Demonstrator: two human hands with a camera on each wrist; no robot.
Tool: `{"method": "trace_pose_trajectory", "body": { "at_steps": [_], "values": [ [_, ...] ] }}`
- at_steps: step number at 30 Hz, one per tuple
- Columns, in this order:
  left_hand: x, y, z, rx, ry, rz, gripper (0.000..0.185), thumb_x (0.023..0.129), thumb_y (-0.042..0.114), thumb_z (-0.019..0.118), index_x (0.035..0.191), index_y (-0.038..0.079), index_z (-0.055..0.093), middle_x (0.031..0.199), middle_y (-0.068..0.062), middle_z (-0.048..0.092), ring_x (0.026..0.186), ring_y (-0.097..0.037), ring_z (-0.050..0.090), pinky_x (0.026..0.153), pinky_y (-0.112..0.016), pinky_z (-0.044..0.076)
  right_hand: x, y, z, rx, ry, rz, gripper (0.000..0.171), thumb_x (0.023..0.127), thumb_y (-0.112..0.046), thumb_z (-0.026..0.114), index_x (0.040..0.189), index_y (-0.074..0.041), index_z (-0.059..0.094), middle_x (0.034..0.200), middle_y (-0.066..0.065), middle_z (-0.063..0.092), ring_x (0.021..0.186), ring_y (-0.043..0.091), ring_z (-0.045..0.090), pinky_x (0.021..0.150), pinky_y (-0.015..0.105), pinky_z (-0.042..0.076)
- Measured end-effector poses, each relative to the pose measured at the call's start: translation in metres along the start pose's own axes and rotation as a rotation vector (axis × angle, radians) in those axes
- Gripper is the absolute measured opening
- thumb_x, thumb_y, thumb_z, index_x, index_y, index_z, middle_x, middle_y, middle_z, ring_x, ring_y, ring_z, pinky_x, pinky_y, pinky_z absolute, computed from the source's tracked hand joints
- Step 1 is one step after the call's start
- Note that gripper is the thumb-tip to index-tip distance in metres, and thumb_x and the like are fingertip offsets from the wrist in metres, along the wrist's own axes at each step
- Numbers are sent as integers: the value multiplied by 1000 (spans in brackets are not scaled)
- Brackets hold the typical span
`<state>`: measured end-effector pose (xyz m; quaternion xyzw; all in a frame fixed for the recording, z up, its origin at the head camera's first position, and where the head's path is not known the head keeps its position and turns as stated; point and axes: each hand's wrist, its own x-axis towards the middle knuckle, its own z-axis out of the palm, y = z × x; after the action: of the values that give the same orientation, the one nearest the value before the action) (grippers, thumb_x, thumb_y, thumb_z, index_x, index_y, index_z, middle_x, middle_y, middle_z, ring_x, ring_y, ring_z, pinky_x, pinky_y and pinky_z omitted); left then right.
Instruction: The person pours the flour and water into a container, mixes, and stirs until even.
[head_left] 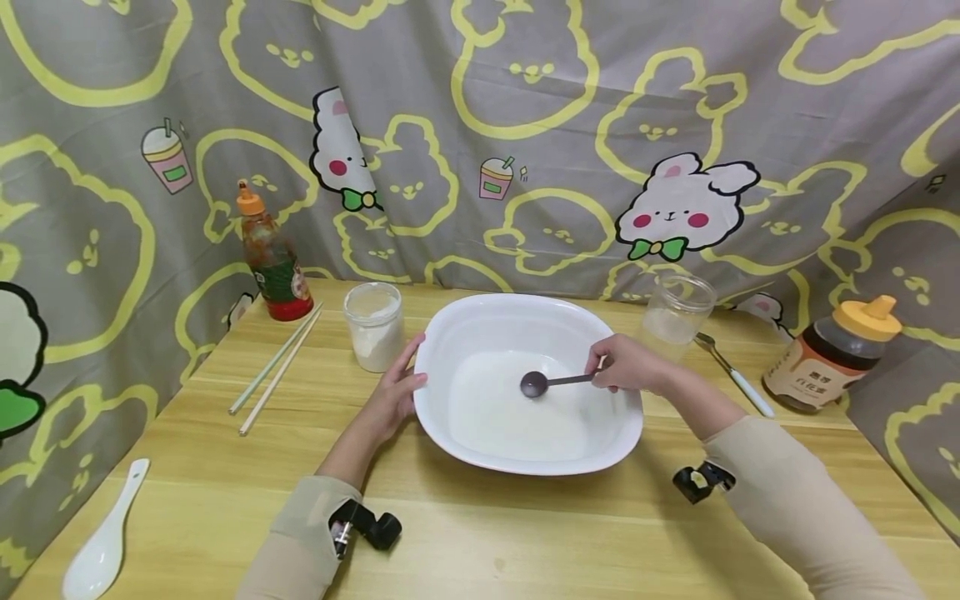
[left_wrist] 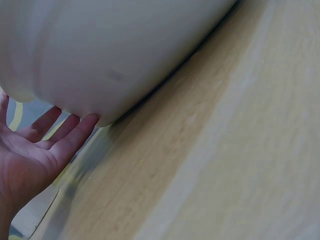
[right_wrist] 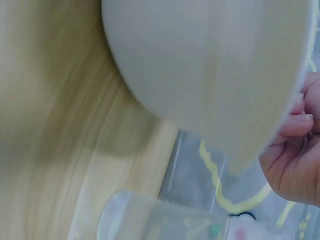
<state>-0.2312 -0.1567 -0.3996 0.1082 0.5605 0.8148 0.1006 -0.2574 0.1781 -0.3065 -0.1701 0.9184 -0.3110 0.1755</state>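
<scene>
Between the two hands: white bowl [head_left: 525, 392] on the wooden table [head_left: 465, 542].
Right hand [head_left: 628, 364] at the bowl's right rim, fingers pinching the handle of a dark spoon [head_left: 551, 382] whose head sits inside the bowl, just left of the hand. Left hand [head_left: 392, 392], fingers straight, pressed against the bowl's left wall.

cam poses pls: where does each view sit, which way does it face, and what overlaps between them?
Head: above the table, facing forward and down at the white bowl; shows left hand on the bowl's side and right hand pinching a dark spoon, plus both sleeves.
Left wrist: low by the tabletop, facing the bowl's outer wall; palm and straight fingers show.
Right wrist: low, beside the bowl, facing its outer wall and a clear jar; curled fingers show.
Shared: bowl, tabletop.
</scene>
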Motion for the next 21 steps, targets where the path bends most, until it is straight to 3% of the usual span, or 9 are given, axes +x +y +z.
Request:
{"method": "trace_pose_trajectory", "body": {
  "at_steps": [7,11,21],
  "values": [
    [0,0,0,-1,-4,2,69,79,11,50,139,23,17,131,-24,27,105,-39,41,73,-43,46,6,6,-11,-49,25,12,9,72,1,56,80,-2,58,55,5,50,48,14,44,41,24,34],
    [0,0,1,1,-8,7,70,79,11,49,139,23,17,130,-25,27,104,-39,41,72,-42,46,20,3,-5,-1,18,13,9,73,0,57,82,-2,58,55,6,52,47,14,44,41,24,35],
    [0,-1,0,0,-7,0,71,78,12,50,139,24,17,129,-27,28,105,-41,40,71,-41,47,41,-13,26,112,-116,-84,12,73,2,57,85,3,57,53,6,53,41,11,41,39,22,33]
  ]
}}
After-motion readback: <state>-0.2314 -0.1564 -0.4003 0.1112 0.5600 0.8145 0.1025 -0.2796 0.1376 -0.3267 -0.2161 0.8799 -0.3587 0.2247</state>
